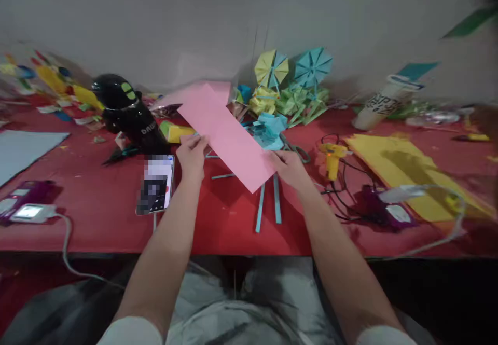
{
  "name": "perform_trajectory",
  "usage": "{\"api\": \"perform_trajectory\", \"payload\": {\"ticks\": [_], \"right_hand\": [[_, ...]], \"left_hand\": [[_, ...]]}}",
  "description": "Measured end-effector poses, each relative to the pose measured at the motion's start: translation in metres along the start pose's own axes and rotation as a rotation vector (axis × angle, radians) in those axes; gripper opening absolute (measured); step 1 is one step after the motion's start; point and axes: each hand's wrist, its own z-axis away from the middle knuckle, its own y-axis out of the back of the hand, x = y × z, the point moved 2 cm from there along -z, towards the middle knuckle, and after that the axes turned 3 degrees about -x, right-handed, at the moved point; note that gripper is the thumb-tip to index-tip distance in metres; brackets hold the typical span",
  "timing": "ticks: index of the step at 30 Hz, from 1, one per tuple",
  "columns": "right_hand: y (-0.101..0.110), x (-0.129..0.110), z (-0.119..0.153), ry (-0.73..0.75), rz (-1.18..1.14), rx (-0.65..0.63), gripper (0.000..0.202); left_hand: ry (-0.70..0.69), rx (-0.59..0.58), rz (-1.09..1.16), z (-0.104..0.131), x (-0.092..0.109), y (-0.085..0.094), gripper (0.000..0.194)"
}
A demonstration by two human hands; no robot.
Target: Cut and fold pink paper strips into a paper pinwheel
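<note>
A pink sheet of paper [229,135], longer than it is wide, is held slantwise above the table between both hands. My left hand [192,153] pinches its left long edge. Near the lower right corner, my right hand [286,166] grips it with the thumb on top. Under and beyond the sheet lie blue paper strips [277,199] and a crumpled blue paper piece [269,129]. Scissors [298,150] lie just past my right hand, partly hidden.
A black bottle [132,116] and a lit phone [155,184] are at left. Paper pinwheel shapes [313,67] stand by the wall. A yellow glue gun [332,161], cables, yellow sheets [412,174] and a cup [379,104] are at right. The red table's front edge [249,251] is near my lap.
</note>
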Motion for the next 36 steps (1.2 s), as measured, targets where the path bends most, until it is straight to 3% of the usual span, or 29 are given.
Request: {"api": "perform_trajectory", "payload": {"ticks": [8,17,22,31,36], "right_hand": [[0.004,-0.001,0.000,0.049,-0.113,-0.097,0.040],[0.012,0.003,0.005,-0.014,0.026,-0.080,0.040],[0.015,0.004,0.006,-0.016,-0.047,-0.033,0.042],[0.021,0.023,0.002,-0.059,-0.210,0.097,0.031],[0.043,0.020,0.007,-0.104,-0.169,-0.065,0.029]], "left_hand": [[-0.017,0.039,0.029,-0.001,0.000,0.004,0.022],[0.007,0.023,0.013,0.000,-0.004,0.007,0.021],[0.038,0.019,-0.024,0.004,-0.001,0.006,0.022],[0.146,-0.120,0.087,0.025,0.018,-0.001,0.020],[0.199,-0.095,0.178,0.025,0.023,0.006,0.031]]}}
